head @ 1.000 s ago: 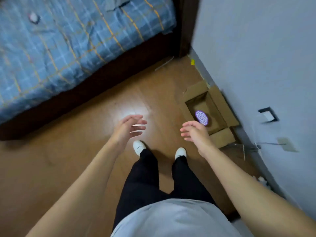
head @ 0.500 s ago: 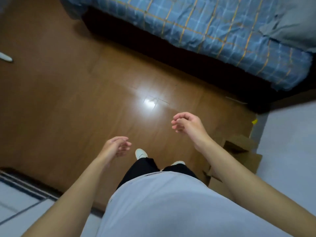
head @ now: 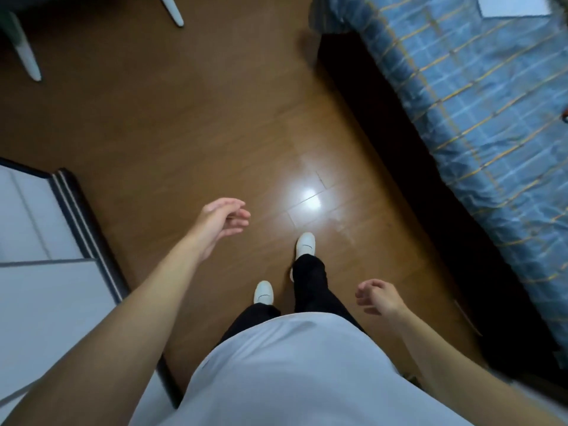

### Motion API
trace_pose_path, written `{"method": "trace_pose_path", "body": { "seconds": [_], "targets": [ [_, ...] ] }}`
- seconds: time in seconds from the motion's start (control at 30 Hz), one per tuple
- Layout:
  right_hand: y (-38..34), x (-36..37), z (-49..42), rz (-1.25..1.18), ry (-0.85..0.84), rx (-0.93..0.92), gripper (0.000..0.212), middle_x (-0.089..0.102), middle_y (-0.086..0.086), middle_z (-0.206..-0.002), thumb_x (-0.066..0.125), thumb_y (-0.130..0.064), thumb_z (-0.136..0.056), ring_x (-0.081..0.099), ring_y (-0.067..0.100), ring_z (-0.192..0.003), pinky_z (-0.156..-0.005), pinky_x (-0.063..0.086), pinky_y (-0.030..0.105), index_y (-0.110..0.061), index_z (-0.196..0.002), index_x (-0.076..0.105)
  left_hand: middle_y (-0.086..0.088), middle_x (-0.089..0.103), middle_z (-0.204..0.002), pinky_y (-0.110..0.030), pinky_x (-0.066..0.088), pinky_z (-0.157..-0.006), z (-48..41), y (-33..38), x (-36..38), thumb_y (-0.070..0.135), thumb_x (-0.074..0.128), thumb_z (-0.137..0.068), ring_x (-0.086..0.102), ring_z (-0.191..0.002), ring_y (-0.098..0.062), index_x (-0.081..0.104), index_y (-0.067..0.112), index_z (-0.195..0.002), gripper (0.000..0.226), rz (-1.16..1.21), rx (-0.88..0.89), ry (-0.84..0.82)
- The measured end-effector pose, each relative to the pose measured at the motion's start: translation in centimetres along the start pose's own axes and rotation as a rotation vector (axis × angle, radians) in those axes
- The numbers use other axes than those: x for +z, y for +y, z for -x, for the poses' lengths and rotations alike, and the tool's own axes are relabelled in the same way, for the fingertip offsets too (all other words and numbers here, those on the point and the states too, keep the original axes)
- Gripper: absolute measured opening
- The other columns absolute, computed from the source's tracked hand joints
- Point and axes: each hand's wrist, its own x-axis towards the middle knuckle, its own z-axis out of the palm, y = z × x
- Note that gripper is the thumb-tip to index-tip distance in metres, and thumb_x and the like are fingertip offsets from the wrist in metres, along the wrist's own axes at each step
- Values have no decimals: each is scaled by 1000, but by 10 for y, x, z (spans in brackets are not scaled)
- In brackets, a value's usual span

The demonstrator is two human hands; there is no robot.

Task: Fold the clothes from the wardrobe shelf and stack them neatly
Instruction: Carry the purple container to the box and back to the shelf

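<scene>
No clothes from the wardrobe and no shelf are in view. My left hand (head: 222,222) hangs over the brown wooden floor (head: 190,124), fingers loosely bent, holding nothing. My right hand (head: 378,298) is lower and nearer my body, beside my right leg, fingers loosely curled and empty. Between the hands I see my black trousers and white shoes (head: 305,244) on the floor.
A bed with a blue checked cover (head: 479,112) runs along the right, its dark base beside my feet. A pale folded item (head: 513,6) lies on it at the top right. White tiles behind a dark threshold (head: 89,229) lie at the left. White furniture legs (head: 26,53) stand top left.
The view has swung left: the cardboard box and wall have left the frame, the bed has shifted to the right, and the tiled threshold has appeared. My right hand has dropped lower.
</scene>
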Motion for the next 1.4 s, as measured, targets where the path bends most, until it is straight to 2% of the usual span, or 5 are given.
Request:
{"method": "trace_pose_path", "body": {
  "seconds": [0.13, 0.33, 0.8, 1.2, 1.4],
  "targets": [
    [-56, -15, -41, 95, -21, 19, 21, 69, 11, -85, 47, -10, -101, 64, 25, -73, -68, 50, 32, 1, -104, 65, -7, 74, -90, -34, 56, -79, -29, 31, -17, 14, 52, -101, 69, -77, -18, 67, 14, -102, 16, 47, -23, 97],
    [-210, -3, -78, 225, -144, -94, 20, 68, 14, -94, 50, -11, -102, 63, 27, -80, -83, 54, 43, 3, -106, 64, -9, 72, -92, -34, 55, -80, -50, 41, -37, 14, 51, -101, 67, -78, -20, 66, 9, -110, 17, 79, -221, 291],
    [-577, 141, -101, 276, -347, -427, 15, 72, 10, -90, 55, -16, -98, 68, 23, -79, -80, 54, 40, -7, -99, 67, -19, 69, -118, -40, 48, -94, -121, 74, -152, 12, 50, -102, 63, -110, -35, 63, 1, -119, 25, 200, -645, 357],
    [-693, 163, -155, 447, -177, -215, 18, 66, 19, -83, 50, -10, -102, 60, 29, -68, -65, 51, 36, 2, -99, 63, -8, 75, -102, -38, 55, -88, -349, 364, -310, 18, 51, -101, 71, -93, -22, 69, 17, -104, 18, 218, -112, 314],
    [-825, 205, -201, 475, -190, -214, 16, 63, 16, -79, 49, -6, -100, 55, 25, -65, -61, 45, 33, 2, -93, 62, -9, 74, -97, -35, 54, -84, -430, 460, -343, 17, 52, -101, 69, -88, -22, 67, 11, -109, 18, 206, -82, 370]
  ]
}}
